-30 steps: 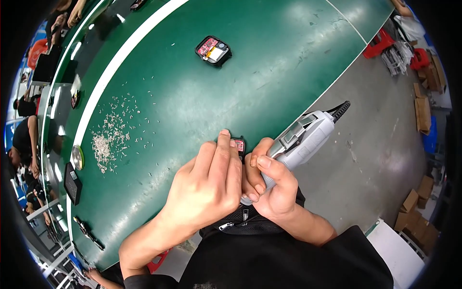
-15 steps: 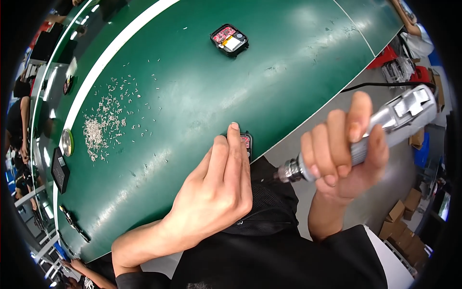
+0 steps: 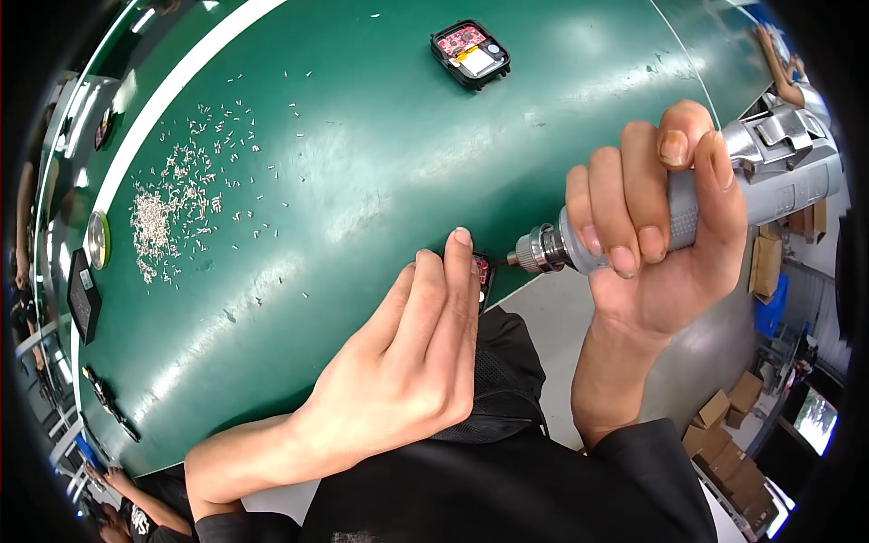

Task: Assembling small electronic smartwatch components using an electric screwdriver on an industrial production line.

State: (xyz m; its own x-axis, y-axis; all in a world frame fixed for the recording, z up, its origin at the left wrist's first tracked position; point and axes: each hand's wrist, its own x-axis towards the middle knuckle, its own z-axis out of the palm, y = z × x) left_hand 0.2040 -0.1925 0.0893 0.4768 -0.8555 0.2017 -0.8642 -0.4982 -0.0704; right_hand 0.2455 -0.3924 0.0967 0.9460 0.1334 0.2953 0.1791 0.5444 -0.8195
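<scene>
My right hand (image 3: 647,231) is wrapped round a grey electric screwdriver (image 3: 787,190), held nearly level. Its bit points left into a small black device case (image 3: 484,279) near the table's edge, which shows a red circuit board. My left hand (image 3: 398,357) is closed against the left side of this case and hides much of it. The fingertips lie along the case, and the thumb is out of sight. A second open black device case (image 3: 471,54), with a red board and a white block inside, lies farther off on the table.
Many tiny silvery screws (image 3: 154,222) lie heaped and scattered on the green table (image 3: 362,136). Along its left side are a round tin (image 3: 98,240), a black box (image 3: 83,294) and a thin dark tool (image 3: 110,403). Cardboard boxes (image 3: 724,443) stand lower right.
My right hand has brought the screwdriver up and levelled it, so the bit now meets the near case. My left hand stays on that case. The whole view has shifted slightly.
</scene>
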